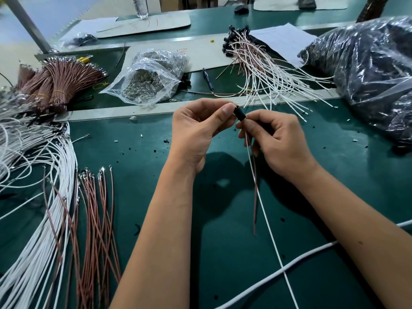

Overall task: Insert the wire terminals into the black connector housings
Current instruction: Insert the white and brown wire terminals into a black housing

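My left hand (196, 128) pinches the small black plastic connector housing (239, 112) while my right hand (276, 141) grips its thin white wire (265, 210) and brown wire (255, 197).

- We see bare green mat (223, 175) under and between the forearms, open for a hand.
- To the left, loose white wires (44, 219) and brown wires (95, 219) cover the mat.
- Ahead, a raised grey rail (133, 109) crosses; beyond it lie a clear plastic bag of metal terminals (147, 79) and finished white-and-brown harnesses (267, 74).
- On the right, a large dark plastic bag (367, 74), probably of housings, blocks the edge.
- A thick white cable (301, 259) crosses the near mat.
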